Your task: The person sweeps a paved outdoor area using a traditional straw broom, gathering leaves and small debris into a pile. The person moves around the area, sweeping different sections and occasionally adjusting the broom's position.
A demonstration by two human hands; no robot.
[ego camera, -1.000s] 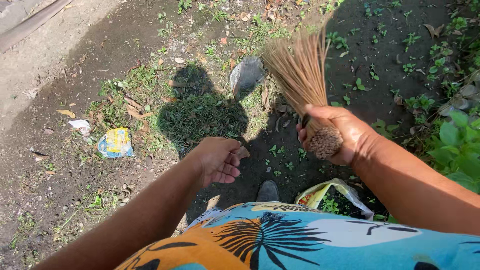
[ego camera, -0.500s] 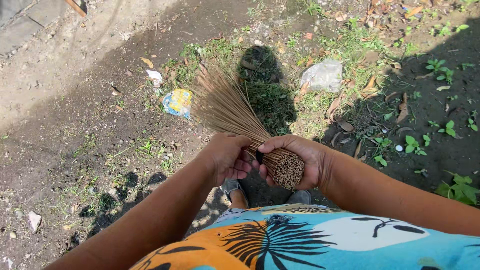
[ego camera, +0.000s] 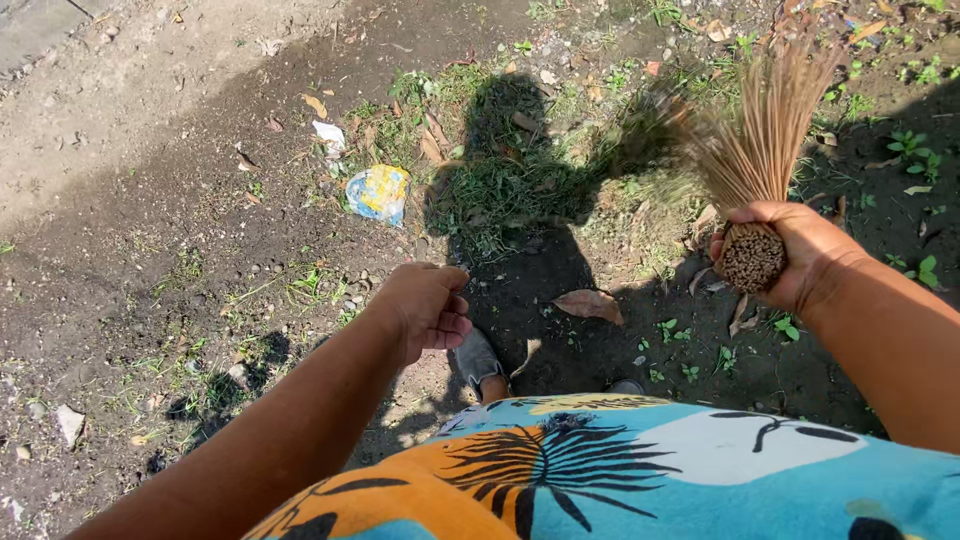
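We see bare ground point(ego camera: 140, 250) beneath both hands. The stick broom point(ego camera: 757, 165) rises ahead of the right hand point(ego camera: 790, 250), which is closed around its bound end. The left hand point(ego camera: 425, 308) hangs loosely curled, holding nothing. A blue-and-yellow wrapper point(ego camera: 378, 192) lies beyond the left hand.

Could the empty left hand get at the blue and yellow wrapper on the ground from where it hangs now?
Probably not without bending: the left hand hangs well above the wrapper, though only bare dirt lies between.
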